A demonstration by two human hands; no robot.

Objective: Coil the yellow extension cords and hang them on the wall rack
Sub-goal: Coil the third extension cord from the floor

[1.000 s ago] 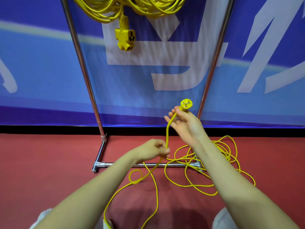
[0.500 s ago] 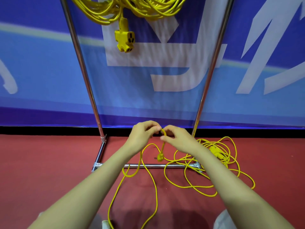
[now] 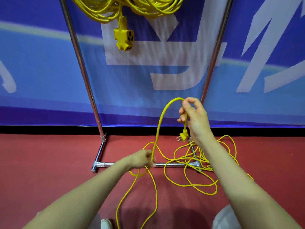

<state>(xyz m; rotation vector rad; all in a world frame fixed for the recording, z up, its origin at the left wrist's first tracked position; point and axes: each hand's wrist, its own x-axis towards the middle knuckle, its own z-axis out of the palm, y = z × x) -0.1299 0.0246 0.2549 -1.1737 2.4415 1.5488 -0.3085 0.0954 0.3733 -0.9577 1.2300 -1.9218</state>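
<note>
Thin yellow extension cord (image 3: 159, 123): right hand (image 3: 195, 119) pinches it near the dangling plug (image 3: 183, 135); left hand (image 3: 142, 160) grips it lower, left.

Passage: open bay between left chrome rack upright (image 3: 84, 76) and right chrome rack upright (image 3: 214, 55). Obstacles: coiled yellow cords (image 3: 132, 9) and hanging yellow socket block (image 3: 124, 38) overhead; chrome base crossbar (image 3: 107, 164) low; loose yellow cord tangle (image 3: 198, 185) over its right end.

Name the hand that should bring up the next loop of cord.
Left. The left hand grips the cord low, nearest its loose length; the right hand holds the plug end raised.
</note>
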